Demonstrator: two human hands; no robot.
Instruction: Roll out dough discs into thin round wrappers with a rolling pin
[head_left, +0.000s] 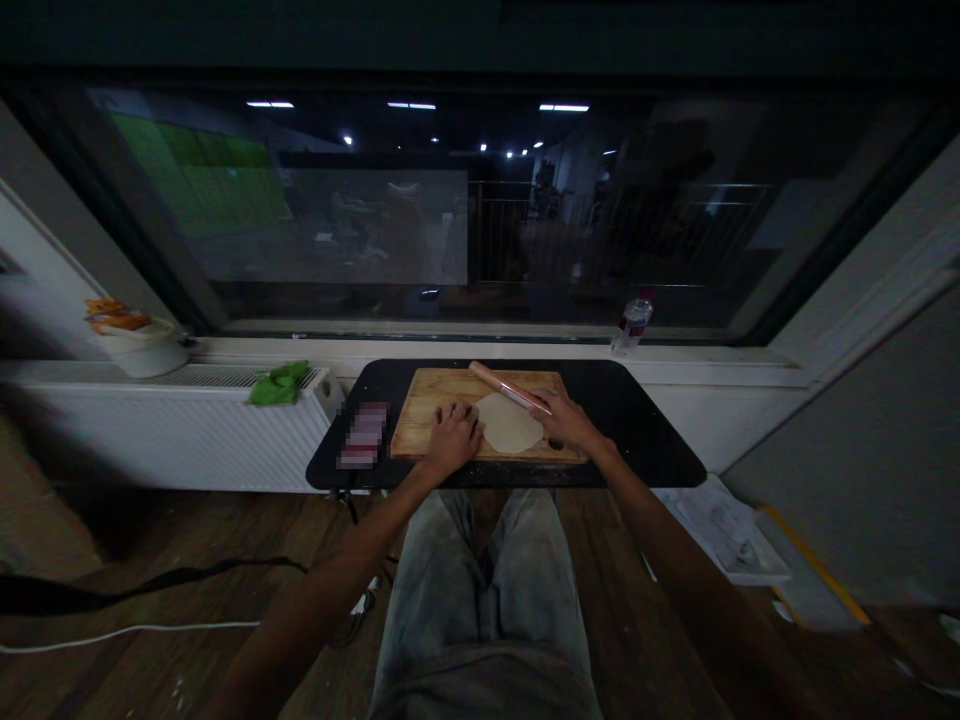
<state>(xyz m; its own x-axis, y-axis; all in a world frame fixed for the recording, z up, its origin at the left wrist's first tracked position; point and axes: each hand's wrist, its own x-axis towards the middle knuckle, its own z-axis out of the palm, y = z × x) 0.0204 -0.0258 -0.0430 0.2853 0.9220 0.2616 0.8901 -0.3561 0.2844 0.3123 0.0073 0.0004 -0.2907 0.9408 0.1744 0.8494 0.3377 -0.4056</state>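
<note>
On a wooden cutting board [416,425] lies a thin, round, pale sheet of dough [514,428]. My left hand [454,438] rests at the dough's left edge, its bent fingers apart and touching the rim; whether they pinch it is hard to see. In my right hand [568,420] is the near end of a wooden rolling pin [506,385]. The pin slants from the board's far edge down toward the right, across the dough's upper right part. Its gripped end is hidden by the fingers.
The board sits on a small black table [652,440]. A blurred pinkish packet [364,435] lies at its left. Beyond are a windowsill with a water bottle [632,325], and a radiator [247,440] bearing a green cloth [279,384] and a white bucket [146,350]. Cables cross the floor.
</note>
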